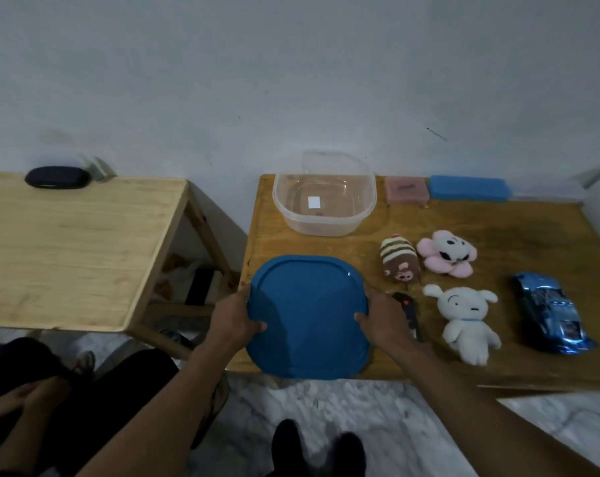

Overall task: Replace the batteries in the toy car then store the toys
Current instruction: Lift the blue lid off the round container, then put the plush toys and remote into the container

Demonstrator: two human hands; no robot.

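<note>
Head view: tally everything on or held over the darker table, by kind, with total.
Plush toys: 3
Toy car: 1
Remote: 1
Clear tub: 1
Blue lid: 1, held by left hand and right hand
Small boxes: 2
Total: 9

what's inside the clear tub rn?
No toys. Through the clear tub only a small white sticker shows at its bottom. Nothing covers it: the left hand and right hand hold the blue lid off it.

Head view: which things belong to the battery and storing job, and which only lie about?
For the job: blue lid, gripped by left hand and right hand; clear tub; blue toy car; black remote; striped plush; pink plush; white plush.
Lying about, it seems: pink box; blue case; dark case on the left table.
</note>
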